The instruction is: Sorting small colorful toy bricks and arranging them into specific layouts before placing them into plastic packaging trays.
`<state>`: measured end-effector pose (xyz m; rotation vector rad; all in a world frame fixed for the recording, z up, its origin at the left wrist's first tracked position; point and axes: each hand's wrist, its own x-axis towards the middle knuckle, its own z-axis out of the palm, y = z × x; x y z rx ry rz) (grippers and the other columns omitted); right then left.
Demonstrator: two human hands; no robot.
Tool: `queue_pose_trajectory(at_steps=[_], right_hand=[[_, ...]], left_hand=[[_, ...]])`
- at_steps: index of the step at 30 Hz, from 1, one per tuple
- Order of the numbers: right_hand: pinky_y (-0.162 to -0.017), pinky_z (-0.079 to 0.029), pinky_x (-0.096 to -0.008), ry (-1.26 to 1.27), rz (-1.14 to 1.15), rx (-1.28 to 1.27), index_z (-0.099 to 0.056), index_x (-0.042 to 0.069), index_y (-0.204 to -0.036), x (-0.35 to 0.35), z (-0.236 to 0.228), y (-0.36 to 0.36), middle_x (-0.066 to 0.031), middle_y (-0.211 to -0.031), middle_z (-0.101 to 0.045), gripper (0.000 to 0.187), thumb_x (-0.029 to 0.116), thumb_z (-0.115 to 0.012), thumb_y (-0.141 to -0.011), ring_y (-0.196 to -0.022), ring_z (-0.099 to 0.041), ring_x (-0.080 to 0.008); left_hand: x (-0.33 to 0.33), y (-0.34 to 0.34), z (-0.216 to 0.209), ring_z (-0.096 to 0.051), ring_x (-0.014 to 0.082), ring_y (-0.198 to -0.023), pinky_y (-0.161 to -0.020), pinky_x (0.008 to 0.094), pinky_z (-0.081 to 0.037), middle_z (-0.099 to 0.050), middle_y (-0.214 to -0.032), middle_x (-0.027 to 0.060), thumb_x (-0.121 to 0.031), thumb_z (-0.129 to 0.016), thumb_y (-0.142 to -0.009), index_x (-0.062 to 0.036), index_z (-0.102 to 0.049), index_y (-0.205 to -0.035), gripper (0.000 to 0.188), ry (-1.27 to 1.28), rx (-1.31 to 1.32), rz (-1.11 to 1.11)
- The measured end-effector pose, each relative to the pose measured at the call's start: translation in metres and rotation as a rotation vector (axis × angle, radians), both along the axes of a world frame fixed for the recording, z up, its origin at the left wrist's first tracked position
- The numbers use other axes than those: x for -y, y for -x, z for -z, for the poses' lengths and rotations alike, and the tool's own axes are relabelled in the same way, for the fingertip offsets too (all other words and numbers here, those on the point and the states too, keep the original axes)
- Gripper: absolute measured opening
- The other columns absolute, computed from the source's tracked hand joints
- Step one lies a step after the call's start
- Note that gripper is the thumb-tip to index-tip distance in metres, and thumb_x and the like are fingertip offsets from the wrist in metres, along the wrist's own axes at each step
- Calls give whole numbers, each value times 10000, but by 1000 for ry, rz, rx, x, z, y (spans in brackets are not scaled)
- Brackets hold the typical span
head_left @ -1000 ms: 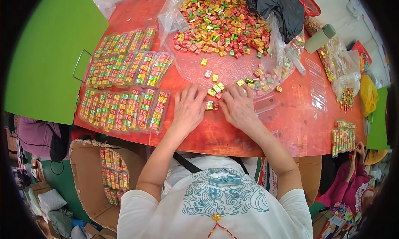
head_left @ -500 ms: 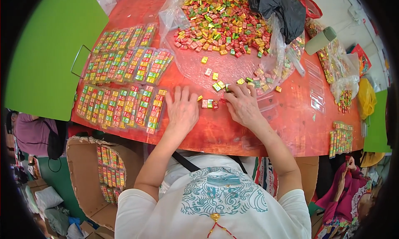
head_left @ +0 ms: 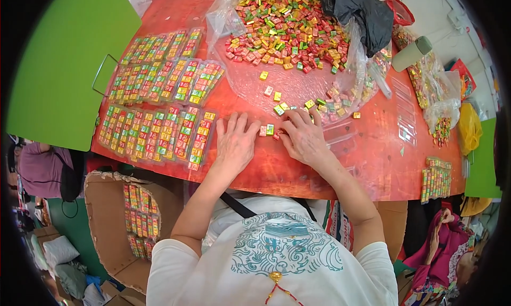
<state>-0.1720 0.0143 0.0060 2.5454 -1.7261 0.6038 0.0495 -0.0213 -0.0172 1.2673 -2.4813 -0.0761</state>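
My left hand [head_left: 236, 145] lies on the red tabletop with its fingers stretched out, just left of a short row of small wrapped blocks. In that row, a pink block [head_left: 263, 131] and a yellow-green block [head_left: 270, 129] sit side by side. A red block [head_left: 276, 137] is at the right end, partly covered by the thumb and forefinger of my right hand [head_left: 307, 140], which are bent around it. Several loose yellow blocks [head_left: 279, 109] lie just beyond the right fingertips. Beside my left hand are filled clear strip packs [head_left: 201, 140] in overlapping rows.
A big heap of blocks [head_left: 287, 29] lies on clear plastic at the far side, a black bag [head_left: 362, 13] beside it. Empty clear trays [head_left: 404, 112] and a green bottle [head_left: 412, 54] are to the right. A cardboard box [head_left: 106, 221] with filled packs stands below left.
My right hand has shifted slightly left and nearer, closer to the row. A yellow block by my left fingertips no longer shows. The row itself has moved slightly.
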Motion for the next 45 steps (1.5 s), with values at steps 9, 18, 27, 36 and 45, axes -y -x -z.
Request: queue_pose_trajectory(at_steps=[9,18,27,36,45], right_hand=[[-1121,-280,-519,36,21,-4,-645,80,-1041,-3,-6,-9,-88,-1269,-577,261,249,-712,-854,-1242,-515,-279],[-1116,-279,-519,-6,-8,-40,-641,90,-1089,2,-3,-6,-95,-1269,-574,305,253,-721,-844,-1240,-519,-284],[-1091,-309,-501,18,119,-5,-639,81,-1117,3,-2,17,-110,-1276,-584,342,244,-730,-830,-1213,-536,-297],[-1082,-313,-489,37,115,-47,-651,90,-1044,9,-2,16,-105,-1260,-584,246,189,-703,-825,-1218,-530,-290],[-1091,-309,-489,-6,77,32,-659,89,-1058,-2,-4,17,-105,-1298,-575,269,196,-717,-818,-1231,-524,-295]], left_hand=[[-3,3,-9,-517,328,-1190,-1048,584,-299,-572,-1250,140,-223,-699,-883,-136,-631,-1243,376,13,-42,-24],[-5,5,-4,-506,359,-1223,-1049,632,-293,-572,-1267,174,-224,-684,-877,-102,-636,-1225,373,70,12,-21],[-8,10,-9,-521,378,-1216,-1056,676,-288,-591,-1282,194,-209,-637,-898,-95,-667,-1227,349,73,10,5],[-4,9,-5,-517,364,-1200,-1046,671,-291,-592,-1256,184,-234,-637,-915,-104,-662,-1197,312,45,22,-8],[-4,35,-6,-421,380,-1335,-1066,640,-300,-485,-1410,198,-283,-686,-883,-110,-588,-1318,478,-9,-101,127]])
